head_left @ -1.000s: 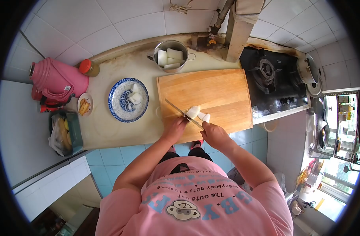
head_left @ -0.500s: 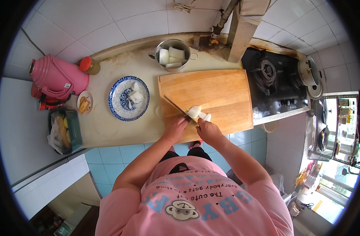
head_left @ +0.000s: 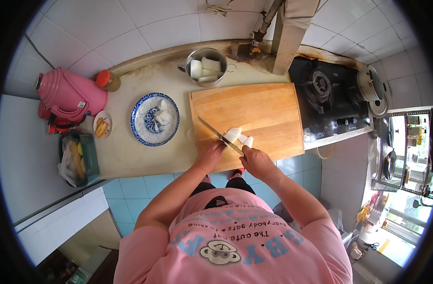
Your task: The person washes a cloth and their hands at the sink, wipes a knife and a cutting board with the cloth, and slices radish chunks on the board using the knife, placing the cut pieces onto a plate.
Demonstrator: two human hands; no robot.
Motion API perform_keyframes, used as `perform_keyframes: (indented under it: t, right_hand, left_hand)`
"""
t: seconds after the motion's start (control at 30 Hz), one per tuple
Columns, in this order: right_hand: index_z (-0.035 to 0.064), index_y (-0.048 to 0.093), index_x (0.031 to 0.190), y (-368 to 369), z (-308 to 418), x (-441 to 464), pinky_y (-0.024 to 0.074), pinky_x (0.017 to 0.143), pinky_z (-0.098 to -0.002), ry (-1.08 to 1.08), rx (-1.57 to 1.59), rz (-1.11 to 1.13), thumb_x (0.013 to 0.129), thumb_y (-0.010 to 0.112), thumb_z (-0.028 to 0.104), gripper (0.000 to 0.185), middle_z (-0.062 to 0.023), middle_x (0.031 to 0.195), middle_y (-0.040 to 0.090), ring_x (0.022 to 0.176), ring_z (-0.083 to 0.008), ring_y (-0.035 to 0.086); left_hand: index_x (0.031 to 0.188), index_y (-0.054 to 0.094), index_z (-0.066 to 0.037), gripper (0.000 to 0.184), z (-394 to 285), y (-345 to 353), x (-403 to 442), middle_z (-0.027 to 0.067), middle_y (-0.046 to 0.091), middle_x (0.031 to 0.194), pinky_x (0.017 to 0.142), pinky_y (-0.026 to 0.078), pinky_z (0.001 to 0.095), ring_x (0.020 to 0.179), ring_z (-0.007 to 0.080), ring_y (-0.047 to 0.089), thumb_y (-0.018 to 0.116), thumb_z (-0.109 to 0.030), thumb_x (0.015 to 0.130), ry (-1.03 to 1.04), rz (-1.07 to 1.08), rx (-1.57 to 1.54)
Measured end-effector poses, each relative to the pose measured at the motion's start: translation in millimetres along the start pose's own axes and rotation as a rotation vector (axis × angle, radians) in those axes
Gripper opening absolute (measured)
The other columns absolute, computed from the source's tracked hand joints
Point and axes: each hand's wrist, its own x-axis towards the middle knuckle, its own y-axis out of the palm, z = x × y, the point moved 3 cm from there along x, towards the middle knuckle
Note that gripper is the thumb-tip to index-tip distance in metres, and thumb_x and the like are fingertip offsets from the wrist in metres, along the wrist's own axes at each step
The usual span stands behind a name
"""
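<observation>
A kitchen knife (head_left: 218, 133) lies slantwise over the wooden cutting board (head_left: 268, 109), its tip toward the far left. My right hand (head_left: 258, 162) is closed around its handle at the board's near side. Under and beside the blade is a white vegetable piece (head_left: 232, 134); smaller cut pieces (head_left: 247, 141) lie to its right. My left hand (head_left: 210, 156) is closed at the board's near edge, fingertips against the near end of the white piece, partly hidden by the blade. A blue-rimmed plate (head_left: 137, 128) on the left holds some white pieces.
Behind the board stands a metal pot (head_left: 182, 68) with large white chunks. A black gas stove (head_left: 337, 102) adjoins on the right. Along the left are a pink thermos (head_left: 74, 92), a red-lidded jar (head_left: 111, 81), a small dish (head_left: 99, 132) of food and a green bin (head_left: 91, 163).
My right hand has shifted slightly right with the knife handle, and the blade has slid a little the same way. My left hand has stayed nearly in place.
</observation>
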Motion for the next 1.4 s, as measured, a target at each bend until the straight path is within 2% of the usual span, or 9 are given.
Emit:
perform_keyframes:
  t: [0.4,0.6,0.67,0.8,0.9,1.1,1.3,1.4]
  right_hand:
    - [0.0012,0.052,0.096,23,-8,18,0.0537,0.069,-0.0514,-0.030,-0.014,-0.011,0.091,0.059,0.016,0.017,-0.0238,0.075,0.066,0.076,-0.0422,0.067]
    - [0.0009,0.052,0.096,33,-14,27,0.0532,0.070,-0.0521,0.043,0.024,-0.035,0.092,0.060,0.018,0.019,-0.0253,0.077,0.066,0.077,-0.0434,0.066]
    - [0.0011,0.052,0.095,33,-19,24,0.0528,0.070,-0.0523,0.056,0.056,-0.046,0.091,0.060,0.018,0.020,-0.0254,0.078,0.066,0.078,-0.0434,0.066]
    - [0.0018,0.052,0.094,24,-17,14,0.0520,0.070,-0.0525,0.053,0.110,-0.045,0.090,0.063,0.019,0.021,-0.0249,0.078,0.066,0.078,-0.0434,0.066]
    - [0.0021,0.052,0.094,12,-9,6,0.0520,0.070,-0.0519,-0.004,0.063,-0.054,0.090,0.063,0.018,0.020,-0.0236,0.076,0.066,0.077,-0.0433,0.065]
    - [0.0021,0.052,0.094,7,-4,1,0.0524,0.069,-0.0508,-0.045,-0.025,-0.008,0.090,0.062,0.016,0.018,-0.0225,0.075,0.065,0.076,-0.0416,0.066]
    - [0.0014,0.052,0.094,15,-1,10,0.0532,0.069,-0.0502,-0.037,-0.043,0.013,0.091,0.059,0.016,0.017,-0.0227,0.074,0.066,0.076,-0.0409,0.067]
    - [0.0009,0.052,0.095,21,-1,17,0.0535,0.069,-0.0500,-0.040,-0.042,-0.003,0.092,0.058,0.016,0.017,-0.0232,0.076,0.066,0.077,-0.0411,0.067]
  left_hand:
    - [0.113,0.065,-0.008,0.026,-3,-4,1,0.0110,0.061,0.110,0.086,0.053,0.0422,0.100,0.0326,0.062,0.064,-0.009,0.087,-0.015,0.017,0.007]
    - [0.107,0.065,-0.007,0.021,-6,-7,0,0.0104,0.062,0.109,0.085,0.052,0.0432,0.099,0.0332,0.062,0.064,-0.008,0.086,-0.042,0.034,-0.019]
    - [0.104,0.064,-0.006,0.019,-11,-12,4,0.0107,0.062,0.107,0.084,0.052,0.0426,0.099,0.0334,0.062,0.064,-0.007,0.085,0.009,-0.022,-0.027]
    - [0.105,0.065,-0.005,0.020,-5,-7,-2,0.0111,0.063,0.105,0.085,0.052,0.0420,0.098,0.0335,0.062,0.065,-0.007,0.084,-0.011,-0.004,-0.005]
    - [0.107,0.065,-0.006,0.022,-2,0,-5,0.0099,0.062,0.109,0.081,0.055,0.0421,0.099,0.0308,0.063,0.058,-0.006,0.087,-0.034,0.006,0.034]
    - [0.110,0.065,-0.004,0.026,-1,1,-5,0.0109,0.062,0.110,0.090,0.052,0.0397,0.104,0.0291,0.061,0.057,-0.005,0.085,0.022,-0.035,0.056]
    - [0.111,0.065,-0.005,0.027,-3,-1,-5,0.0100,0.062,0.110,0.089,0.052,0.0390,0.103,0.0285,0.061,0.058,-0.007,0.086,-0.003,-0.028,0.077]
    - [0.108,0.067,-0.008,0.021,-5,-4,-3,0.0097,0.062,0.104,0.086,0.052,0.0405,0.098,0.0310,0.061,0.064,-0.010,0.087,0.001,-0.050,0.058]
